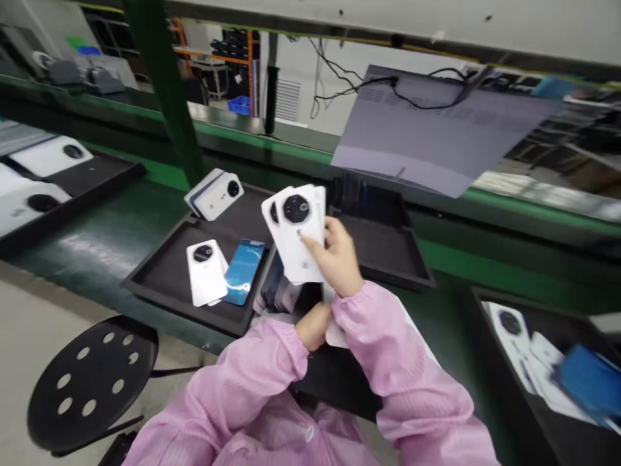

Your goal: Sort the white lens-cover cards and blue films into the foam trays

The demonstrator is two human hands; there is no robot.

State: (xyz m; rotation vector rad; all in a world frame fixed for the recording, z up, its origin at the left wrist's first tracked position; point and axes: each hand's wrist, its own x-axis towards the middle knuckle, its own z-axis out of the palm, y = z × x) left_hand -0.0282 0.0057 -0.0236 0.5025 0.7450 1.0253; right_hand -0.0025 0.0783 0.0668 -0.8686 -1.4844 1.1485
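My right hand (pixel 339 255) is closed round a fanned bunch of white phones (pixel 301 249), thumb on the front one. Their backs face me, each visible camera set in a round black ring. Lower down, my left hand (pixel 314 327) reaches behind my right forearm, which hides its fingers. Beside it a white flat piece (pixel 336 333) sticks out from under the pink sleeve; whether the hand grips it I cannot make out. Just left of the held phones, a black tray (pixel 160 265) carries a white phone (pixel 206 275) overlapping another, a blue-faced phone (pixel 245 272) and a leaning white stack (pixel 216 194).
Dark glossy flat pieces (pixel 279 285) stand by the tray. Another black tray (pixel 388 249) lies behind my right hand. More phone trays sit at far left (pixel 104 175) and right (pixel 514 401). A grey panel (pixel 407 129) hangs overhead; a black stool (pixel 92 382) stands lower left.
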